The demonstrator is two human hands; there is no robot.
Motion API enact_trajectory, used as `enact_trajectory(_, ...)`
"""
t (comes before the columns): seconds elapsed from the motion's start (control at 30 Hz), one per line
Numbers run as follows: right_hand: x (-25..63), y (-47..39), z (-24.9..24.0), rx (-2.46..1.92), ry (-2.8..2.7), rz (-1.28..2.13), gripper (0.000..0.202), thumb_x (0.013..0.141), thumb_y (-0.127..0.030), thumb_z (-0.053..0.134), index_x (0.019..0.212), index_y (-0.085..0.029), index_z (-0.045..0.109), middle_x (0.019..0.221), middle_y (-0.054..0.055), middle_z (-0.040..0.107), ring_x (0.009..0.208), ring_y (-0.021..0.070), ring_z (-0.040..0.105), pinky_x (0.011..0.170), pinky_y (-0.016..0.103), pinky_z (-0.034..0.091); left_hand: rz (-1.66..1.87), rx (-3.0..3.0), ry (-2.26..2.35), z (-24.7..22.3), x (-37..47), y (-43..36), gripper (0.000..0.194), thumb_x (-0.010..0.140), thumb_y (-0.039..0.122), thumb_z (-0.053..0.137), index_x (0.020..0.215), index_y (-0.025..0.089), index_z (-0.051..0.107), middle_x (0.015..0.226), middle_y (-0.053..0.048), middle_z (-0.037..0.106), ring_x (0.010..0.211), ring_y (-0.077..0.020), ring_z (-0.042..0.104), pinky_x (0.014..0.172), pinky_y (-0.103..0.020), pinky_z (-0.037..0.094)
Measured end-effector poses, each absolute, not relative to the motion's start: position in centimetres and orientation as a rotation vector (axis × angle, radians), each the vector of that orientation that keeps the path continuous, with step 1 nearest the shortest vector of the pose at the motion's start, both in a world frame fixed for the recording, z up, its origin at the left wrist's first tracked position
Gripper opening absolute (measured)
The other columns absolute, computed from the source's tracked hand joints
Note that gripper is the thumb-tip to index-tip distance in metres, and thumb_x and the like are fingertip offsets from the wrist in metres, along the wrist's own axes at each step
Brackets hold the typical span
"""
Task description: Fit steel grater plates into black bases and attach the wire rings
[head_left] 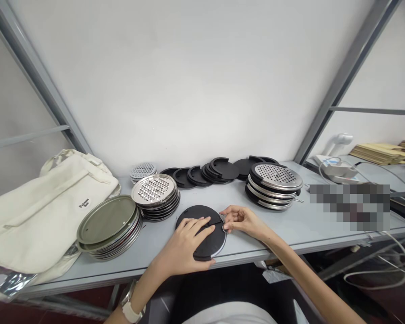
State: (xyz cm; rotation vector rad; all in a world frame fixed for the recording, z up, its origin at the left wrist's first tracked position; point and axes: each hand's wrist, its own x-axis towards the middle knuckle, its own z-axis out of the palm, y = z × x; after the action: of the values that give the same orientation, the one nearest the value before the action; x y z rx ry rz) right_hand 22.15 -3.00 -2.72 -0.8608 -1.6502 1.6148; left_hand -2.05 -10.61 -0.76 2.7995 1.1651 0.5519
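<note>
A black round plate (202, 213) lies on the shelf in front of me, a pale edge showing at its lower right. My left hand (191, 243) rests across it, fingers spread over the top and thumb at the near rim, holding it. At the right rim, my right hand (238, 220) pinches a small shiny metal piece (222, 218) between thumb and fingers; the fingers partly hide its shape. Left of the plate stands a stack of round metal graters (155, 190). To the right is another stack of grater discs with black rims (276, 176).
Olive-green round lids (108, 219) are stacked at the left beside a cream bag (50, 202). Several black round covers (224, 170) lie along the wall, near a smaller grater stack (142, 171). A white device with cables (335, 167) stands at the right. Slanted metal posts (344, 81) frame the shelf.
</note>
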Motion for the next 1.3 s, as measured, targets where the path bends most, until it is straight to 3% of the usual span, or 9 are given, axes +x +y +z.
enact_trajectory(0.33,22.39,-2.86,-2.95,-0.836,-1.671,1.649,0.043,0.068,-0.03,0.08,0.102,-0.014,0.06,0.075,-0.001,0.062,0.063,0.0109,0.06,0.066,0.027,0.049,0.553,2.805,1.155,-0.81,-2.22,-10.61,0.073,0.074,0.043,0.066,0.138,0.024,0.039,0.146,-0.008,0.037,0.129,-0.029,0.038,0.106,-0.045,0.03)
enact_trajectory(0.77,22.91,-2.56,-3.27,-0.834,-1.721,1.678,0.043,0.072,-0.032,0.077,0.108,-0.014,0.063,0.076,0.0,0.064,0.056,0.0096,0.058,0.057,0.024,0.047,0.538,2.778,1.172,-0.88,-2.31,-10.61,0.072,0.074,0.044,0.066,0.137,0.025,0.039,0.147,-0.005,0.035,0.13,-0.0262,0.036,0.107,-0.043,0.029)
enact_trajectory(1.3,22.87,-2.95,-2.97,-0.793,-1.835,1.551,0.035,0.08,-0.033,0.069,0.111,-0.017,0.062,0.072,-0.003,0.057,0.061,0.0086,0.051,0.062,0.023,0.041,0.557,2.802,1.165,-0.8,-2.24,-10.68,0.072,0.073,0.045,0.067,0.136,0.024,0.041,0.145,-0.007,0.038,0.128,-0.0278,0.039,0.106,-0.044,0.031)
